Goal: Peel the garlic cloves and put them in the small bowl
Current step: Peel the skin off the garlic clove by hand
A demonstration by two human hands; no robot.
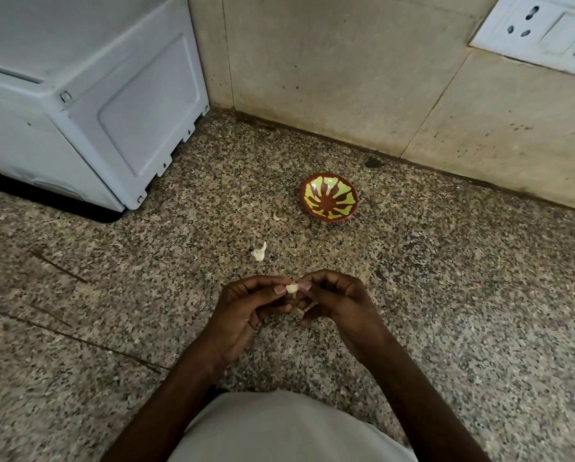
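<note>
I've got the garlic clove (291, 288) pinched between my left hand (246, 308) and right hand (337, 305), thumbs at each end to work the skin off, with the small bowl (329, 198) sitting empty up ahead, close enough for dropping it in.

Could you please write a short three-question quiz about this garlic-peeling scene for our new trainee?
1. True or false: the small bowl already holds garlic.
2. What do the left hand and right hand pinch between them?
3. The loose garlic piece on the counter lies: A) inside the bowl, B) between the hands and the bowl, C) against the wall.

Key: 1 false; 2 a garlic clove; 3 B.
</note>
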